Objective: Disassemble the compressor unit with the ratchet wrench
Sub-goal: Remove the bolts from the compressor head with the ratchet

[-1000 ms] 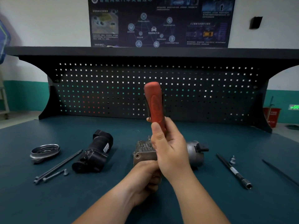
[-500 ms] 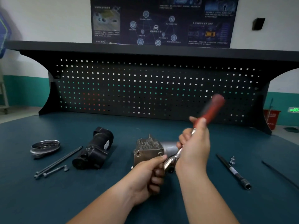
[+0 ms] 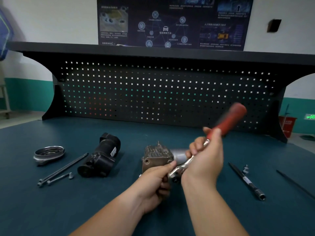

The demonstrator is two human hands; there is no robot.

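Right fingers point(image 3: 196, 148) wrapped round ratchet wrench point(image 3: 228, 119), left fingers point(image 3: 170, 165) gripping compressor unit point(image 3: 156, 154)

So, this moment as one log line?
left hand: holds compressor | right hand: grips wrench | red handle: points up right

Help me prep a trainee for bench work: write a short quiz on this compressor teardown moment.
1. Fill in: the left hand holds the ____ steady on the bench.
2. What does the right hand grip? A) a hammer B) the ratchet wrench, by its red handle C) a screwdriver
3. True or false: the black motor housing lies to the left of the compressor unit.
Key: 1 compressor unit; 2 B; 3 true.
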